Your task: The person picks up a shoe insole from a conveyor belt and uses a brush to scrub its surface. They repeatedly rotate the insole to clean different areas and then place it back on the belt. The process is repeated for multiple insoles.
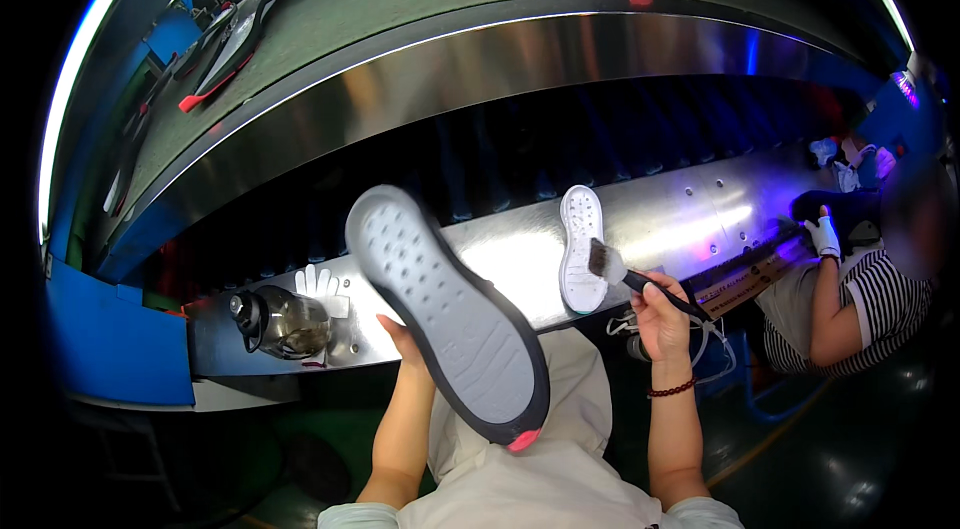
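My left hand holds up a shoe, its grey studded sole facing me, dark rim and a pink spot at the heel end. My right hand grips a dark-handled brush, whose bristles touch a white sole lying on the shiny metal ledge. A bead bracelet circles my right wrist.
A clear water bottle lies at the ledge's left end beside a white glove. Dark shoes with red trim ride the green conveyor above. A person in a striped shirt works at the right.
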`<state>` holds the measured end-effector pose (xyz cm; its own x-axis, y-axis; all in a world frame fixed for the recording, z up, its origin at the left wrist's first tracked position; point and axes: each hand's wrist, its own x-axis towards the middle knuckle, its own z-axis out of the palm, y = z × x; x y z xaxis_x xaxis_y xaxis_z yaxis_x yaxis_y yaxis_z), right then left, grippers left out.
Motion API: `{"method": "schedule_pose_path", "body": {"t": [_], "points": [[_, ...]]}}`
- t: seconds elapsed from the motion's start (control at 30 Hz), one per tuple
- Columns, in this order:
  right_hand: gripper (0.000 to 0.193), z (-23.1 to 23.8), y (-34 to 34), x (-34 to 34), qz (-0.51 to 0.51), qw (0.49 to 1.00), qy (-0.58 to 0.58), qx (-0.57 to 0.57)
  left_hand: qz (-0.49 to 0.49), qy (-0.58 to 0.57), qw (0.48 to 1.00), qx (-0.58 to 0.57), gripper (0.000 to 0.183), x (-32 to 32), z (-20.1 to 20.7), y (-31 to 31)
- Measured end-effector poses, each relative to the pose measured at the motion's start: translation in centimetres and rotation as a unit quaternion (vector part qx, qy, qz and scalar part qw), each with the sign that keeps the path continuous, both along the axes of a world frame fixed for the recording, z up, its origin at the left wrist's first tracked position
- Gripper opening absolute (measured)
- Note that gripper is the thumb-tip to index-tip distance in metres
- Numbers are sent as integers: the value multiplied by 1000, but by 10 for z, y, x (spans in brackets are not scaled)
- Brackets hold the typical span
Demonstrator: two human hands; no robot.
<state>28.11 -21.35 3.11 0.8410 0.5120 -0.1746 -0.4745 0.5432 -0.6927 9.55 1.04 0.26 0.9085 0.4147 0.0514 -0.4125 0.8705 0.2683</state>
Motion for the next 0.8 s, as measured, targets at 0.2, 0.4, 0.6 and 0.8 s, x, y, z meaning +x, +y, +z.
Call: {"method": "schedule_pose_path", "body": {"t": [0.2, 0.4, 0.6, 0.8], "points": [[17, 20, 25, -4, 48, 998, -37, -5, 24, 120, 992, 18, 84, 34, 3, 29], [21, 22, 38, -10, 134, 991, -16, -10, 11, 119, 990, 79, 83, 55, 18, 6], [19, 33, 44, -17, 178, 981, -28, -75, 18, 179, 981, 74, 84, 70, 10, -20], [19, 27, 46, -16, 168, 981, -48, -83, 10, 162, 987, -11, 87, 60, -29, -15]]}}
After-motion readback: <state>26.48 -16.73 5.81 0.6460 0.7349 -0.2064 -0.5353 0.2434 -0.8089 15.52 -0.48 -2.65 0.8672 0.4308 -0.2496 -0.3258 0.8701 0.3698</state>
